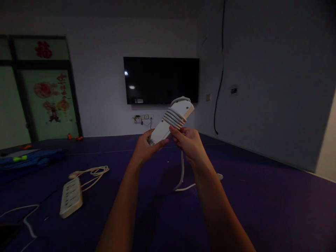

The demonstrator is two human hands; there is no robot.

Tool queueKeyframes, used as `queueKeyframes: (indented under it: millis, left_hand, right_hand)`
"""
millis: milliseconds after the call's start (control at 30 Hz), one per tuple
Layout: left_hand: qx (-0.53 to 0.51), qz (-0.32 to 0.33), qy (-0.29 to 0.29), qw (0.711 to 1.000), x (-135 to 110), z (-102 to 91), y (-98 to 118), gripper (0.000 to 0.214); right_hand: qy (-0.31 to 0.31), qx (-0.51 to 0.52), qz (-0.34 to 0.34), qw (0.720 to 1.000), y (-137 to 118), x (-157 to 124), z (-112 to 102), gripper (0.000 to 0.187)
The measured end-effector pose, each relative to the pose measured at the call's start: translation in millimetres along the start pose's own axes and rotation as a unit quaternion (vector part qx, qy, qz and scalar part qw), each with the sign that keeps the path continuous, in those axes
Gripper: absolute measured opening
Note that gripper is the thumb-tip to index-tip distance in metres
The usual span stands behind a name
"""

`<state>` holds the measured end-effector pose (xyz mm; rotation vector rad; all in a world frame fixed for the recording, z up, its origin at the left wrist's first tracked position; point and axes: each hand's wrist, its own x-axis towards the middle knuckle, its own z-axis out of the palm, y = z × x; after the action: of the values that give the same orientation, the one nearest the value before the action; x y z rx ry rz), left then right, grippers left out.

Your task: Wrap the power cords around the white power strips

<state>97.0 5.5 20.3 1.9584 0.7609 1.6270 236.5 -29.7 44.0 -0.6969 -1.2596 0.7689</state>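
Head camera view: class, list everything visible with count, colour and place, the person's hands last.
white plastic power strip wound with its cord: one, white, held up mid-frame
second white power strip with looped cream cord: one, white, on the floor, left
black flat-screen television: one, black, far wall
thin black cable: one, black, down the right wall
red paper decorations: several, red, glass door at left
dark purple floor covering: one, purple, across the room
left hand: one, gripping the held strip's lower end
right hand: one, gripping it at the cord coils
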Motion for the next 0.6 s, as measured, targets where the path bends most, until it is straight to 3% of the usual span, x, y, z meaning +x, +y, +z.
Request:
queueKeyframes:
  millis: [133, 333, 467, 600]
  left_hand:
    - [-0.011, -0.011, 0.023, 1.0, -2.3, -7.4, 8.9, 0.052]
    - [0.077, 0.051, 0.12, 0.989, -1.0, -8.4, 10.1, 0.06]
    - [0.193, 0.104, 0.2, 0.955, 0.4, -7.4, 4.0, 0.061]
    - [0.291, 0.121, 0.27, 0.91, -1.4, -11.7, -0.5, 0.059]
  right_hand:
    - [-0.023, -0.03, 0.002, 0.999, 1.7, -0.2, -2.8, 0.028]
    - [-0.043, -0.09, 0.056, 0.993, 5.3, 2.4, -7.0, 0.032]
    - [-0.052, -0.12, 0.092, 0.987, 8.3, 4.6, -7.6, 0.032]
    - [-0.092, -0.142, 0.082, 0.982, 11.0, 4.1, -6.3, 0.033]
